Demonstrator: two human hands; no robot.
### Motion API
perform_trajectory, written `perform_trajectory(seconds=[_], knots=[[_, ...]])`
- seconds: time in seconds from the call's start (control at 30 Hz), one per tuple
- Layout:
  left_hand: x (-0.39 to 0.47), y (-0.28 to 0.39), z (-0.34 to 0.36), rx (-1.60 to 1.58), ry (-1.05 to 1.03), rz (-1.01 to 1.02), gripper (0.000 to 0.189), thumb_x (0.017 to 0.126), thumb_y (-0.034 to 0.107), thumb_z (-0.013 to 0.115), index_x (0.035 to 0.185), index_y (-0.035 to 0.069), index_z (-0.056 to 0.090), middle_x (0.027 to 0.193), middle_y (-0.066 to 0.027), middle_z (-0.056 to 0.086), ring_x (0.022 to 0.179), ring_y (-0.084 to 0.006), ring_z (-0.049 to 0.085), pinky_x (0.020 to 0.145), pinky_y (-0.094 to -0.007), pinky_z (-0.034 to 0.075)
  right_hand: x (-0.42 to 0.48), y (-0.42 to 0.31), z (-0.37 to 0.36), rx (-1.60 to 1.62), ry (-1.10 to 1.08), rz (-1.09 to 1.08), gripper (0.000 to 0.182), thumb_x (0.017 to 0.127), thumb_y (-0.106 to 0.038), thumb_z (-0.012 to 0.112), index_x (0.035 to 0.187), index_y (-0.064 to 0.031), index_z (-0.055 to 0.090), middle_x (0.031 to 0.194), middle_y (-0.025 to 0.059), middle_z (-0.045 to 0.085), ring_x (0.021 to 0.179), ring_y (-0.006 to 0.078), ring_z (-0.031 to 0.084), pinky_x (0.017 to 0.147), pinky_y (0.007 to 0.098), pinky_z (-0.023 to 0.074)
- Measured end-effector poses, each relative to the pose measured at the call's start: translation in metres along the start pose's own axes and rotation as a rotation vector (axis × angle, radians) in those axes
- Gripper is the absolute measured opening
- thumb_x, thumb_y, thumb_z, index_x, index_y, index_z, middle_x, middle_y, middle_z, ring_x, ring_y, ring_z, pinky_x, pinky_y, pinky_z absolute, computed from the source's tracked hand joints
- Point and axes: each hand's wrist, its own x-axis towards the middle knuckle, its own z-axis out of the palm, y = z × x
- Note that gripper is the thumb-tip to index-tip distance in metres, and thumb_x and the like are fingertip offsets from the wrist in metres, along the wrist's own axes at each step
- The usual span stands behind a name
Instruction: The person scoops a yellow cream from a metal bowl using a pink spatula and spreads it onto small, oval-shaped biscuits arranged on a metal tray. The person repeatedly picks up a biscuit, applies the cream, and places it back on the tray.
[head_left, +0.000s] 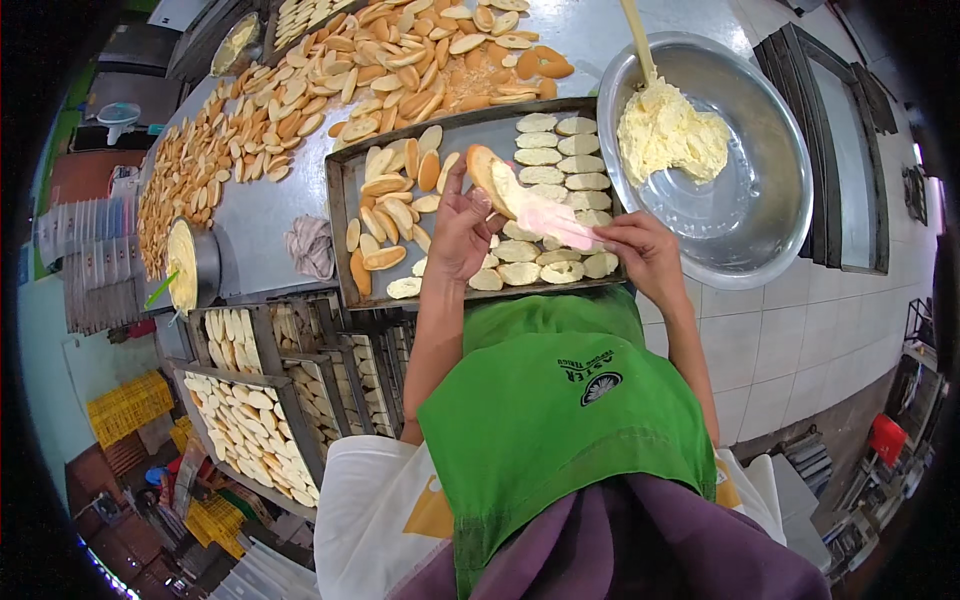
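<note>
My left hand (463, 229) holds up a bread slice (491, 180) by its edge, over a dark metal baking tray (390, 298). Pale cream covers part of the slice's face. Between the fingers of my right hand (646, 251) is a pink spreader (562, 225), its cream-smeared end against the slice. Cream-coated slices (538, 156) lie in rows on the tray's right side, partly hidden behind my hands. Plain slices (386, 214) are piled loosely at the tray's left.
A steel bowl (772, 217) of cream (671, 135) with a handled utensil (637, 37) stands right of the tray. Many loose bread slices (300, 97) cover the metal table. A crumpled cloth (310, 247) and a cream pot (210, 259) sit left. Filled trays (247, 431) stack below; empty-looking trays (832, 150) lean right.
</note>
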Motion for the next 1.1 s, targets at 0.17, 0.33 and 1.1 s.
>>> perform_trajectory(seconds=[0.17, 0.33, 1.1], knots=[[-0.002, -0.002, -0.004, 0.041, 0.011, -0.087, 0.051, 0.084, 0.016, 0.052, 0.128, 0.017, 0.026, 0.116, -0.0124, 0.049, 0.1, -0.0222, 0.055, 0.076, -0.0294, 0.053, -0.005, 0.006, 0.006, 0.204, 0.153, 0.086, 0.019, 0.067, 0.001, 0.065, 0.084, -0.0079, 0.068, 0.08, 0.0064, 0.06, 0.072, 0.0194, 0.056, 0.062, 0.0257, 0.044], [-0.009, -0.017, 0.005, 0.054, -0.118, -0.221, 0.048, 0.083, 0.021, 0.056, 0.122, 0.011, 0.031, 0.11, -0.0086, 0.051, 0.096, -0.0183, 0.056, 0.072, -0.0298, 0.054, 0.005, 0.0, 0.026, -0.056, 0.284, -0.106, 0.021, 0.067, 0.0, 0.065, 0.086, -0.0089, 0.067, 0.081, 0.0051, 0.06, 0.074, 0.0195, 0.055, 0.062, 0.0268, 0.0442], [0.003, -0.015, -0.004, 0.143, -0.137, -0.242, 0.049, 0.08, 0.016, 0.061, 0.122, 0.008, 0.038, 0.11, -0.0091, 0.052, 0.094, -0.0155, 0.056, 0.074, -0.028, 0.052, -0.003, -0.008, -0.033, 0.153, -0.204, 0.427, 0.016, 0.074, -0.013, 0.064, 0.073, 0.0031, 0.065, 0.053, 0.0029, 0.056, 0.047, 0.0059, 0.048, 0.043, 0.0212, 0.0367]])
